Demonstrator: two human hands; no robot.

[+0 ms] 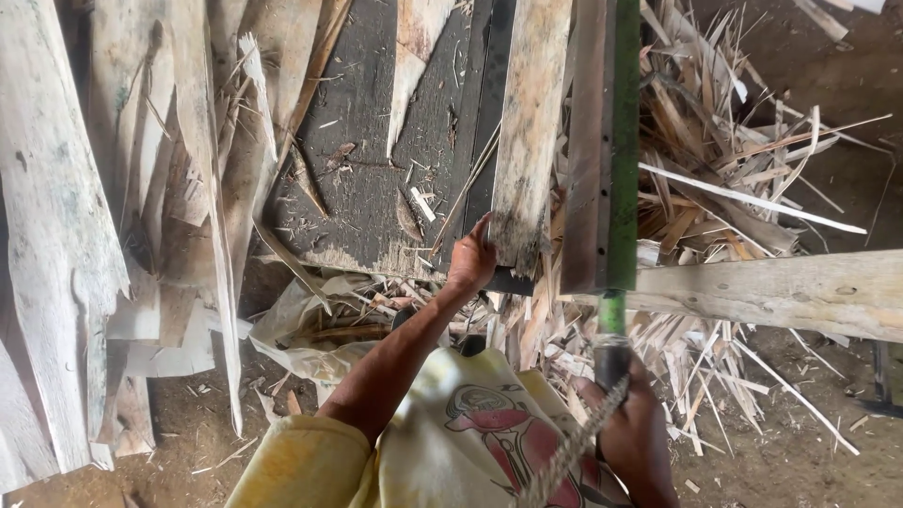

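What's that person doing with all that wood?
A person is working with wood on a dark bench. Their left hand holds the near end of a pale plank lying on the bench. Their right hand has a closed grip on the handle of a long green-edged blade beside the plank. Thin wood strips are piled to the right, and more planks lie on the left.

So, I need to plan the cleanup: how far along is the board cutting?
Done: a big heap of cut strips lies beside the blade. In hand: the left hand steadies a board while the right hand grips the green blade's handle. Left: stacked boards wait uncut.
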